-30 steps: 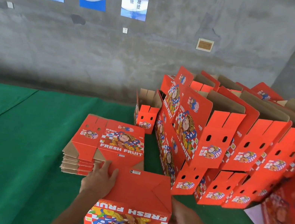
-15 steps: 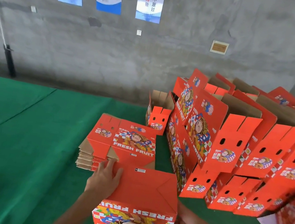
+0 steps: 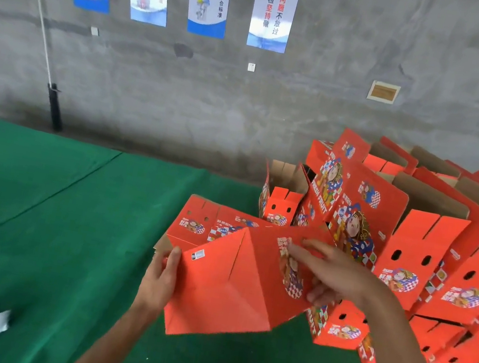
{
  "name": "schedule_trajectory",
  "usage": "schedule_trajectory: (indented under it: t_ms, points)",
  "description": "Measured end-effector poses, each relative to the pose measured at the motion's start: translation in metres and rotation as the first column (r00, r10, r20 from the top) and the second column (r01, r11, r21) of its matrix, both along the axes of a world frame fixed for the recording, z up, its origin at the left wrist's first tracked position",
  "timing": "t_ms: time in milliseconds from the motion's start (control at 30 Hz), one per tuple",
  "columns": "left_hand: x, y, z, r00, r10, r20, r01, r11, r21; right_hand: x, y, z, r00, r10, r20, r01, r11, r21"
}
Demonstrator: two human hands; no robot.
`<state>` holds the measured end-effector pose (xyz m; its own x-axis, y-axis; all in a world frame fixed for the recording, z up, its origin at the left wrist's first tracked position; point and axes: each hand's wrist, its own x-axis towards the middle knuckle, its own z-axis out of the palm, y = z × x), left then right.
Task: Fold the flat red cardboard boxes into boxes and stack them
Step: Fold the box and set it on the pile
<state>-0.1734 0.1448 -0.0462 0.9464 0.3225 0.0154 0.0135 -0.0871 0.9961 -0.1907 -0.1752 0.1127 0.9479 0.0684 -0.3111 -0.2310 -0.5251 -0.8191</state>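
Behind the right hand (image 3: 333, 274) rose a leaning stack (image 3: 429, 256) of folded red boxes, and just beyond the left hand (image 3: 160, 279) lay a pile of flats (image 3: 202, 222) on the green mat (image 3: 47, 227), partly hidden by the box (image 3: 232, 285) both hands held up between them. That box was tilted, its plain red bottom with a slanted seam facing the camera; the left hand gripped its left edge, thumb in front, while the right hand lay on the printed side, fingers seemingly stretched flat, though blur left that unsure.
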Motion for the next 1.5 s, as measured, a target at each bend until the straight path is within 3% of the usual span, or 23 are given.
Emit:
schedule_trajectory:
  t_ms: [67, 133, 267, 367, 567, 767, 1000, 1133, 1367, 1500]
  points:
    - [0.004, 0.003, 0.011, 0.999, -0.029, 0.032, 0.03, 0.999, -0.034, -0.002, 0.023, 0.023, 0.986, 0.082, 0.145, -0.068, 0.993, -0.101]
    - [0.012, 0.007, 0.022, 0.997, -0.07, 0.043, 0.069, 0.997, 0.032, -0.003, 0.047, 0.03, 0.94, 0.178, 0.291, -0.097, 0.958, -0.271]
    - [0.027, 0.004, 0.049, 0.972, -0.232, 0.026, 0.232, 0.973, -0.003, 0.007, 0.107, -0.015, 0.785, 0.312, 0.535, 0.065, 0.818, -0.571]
    - [0.039, -0.006, 0.063, 0.954, -0.264, 0.144, 0.255, 0.964, 0.08, 0.021, 0.145, -0.064, 0.748, 0.34, 0.57, 0.189, 0.714, -0.674]
    - [0.067, -0.003, 0.044, 0.909, -0.41, 0.081, 0.41, 0.912, 0.013, 0.055, 0.165, -0.132, 0.798, 0.264, 0.541, 0.219, 0.71, -0.669]
    - [0.109, -0.005, 0.02, 0.893, -0.448, 0.043, 0.447, 0.894, 0.016, 0.094, 0.168, -0.163, 0.861, 0.243, 0.446, 0.137, 0.734, -0.665]
    - [0.191, -0.021, -0.004, 0.9, -0.434, 0.051, 0.435, 0.9, -0.016, 0.171, 0.155, -0.188, 0.866, 0.245, 0.436, 0.131, 0.73, -0.67]
    - [0.261, -0.022, -0.007, 0.938, -0.341, 0.058, 0.34, 0.94, 0.034, 0.244, 0.157, -0.19, 0.851, 0.242, 0.466, 0.14, 0.751, -0.645]
    - [0.403, -0.035, -0.004, 0.94, -0.338, 0.052, 0.335, 0.94, 0.064, 0.39, 0.152, -0.191, 0.839, 0.22, 0.497, 0.149, 0.786, -0.601]
    - [0.48, -0.037, -0.005, 0.942, -0.332, 0.056, 0.317, 0.93, 0.189, 0.467, 0.153, -0.192, 0.804, 0.196, 0.561, 0.211, 0.789, -0.577]
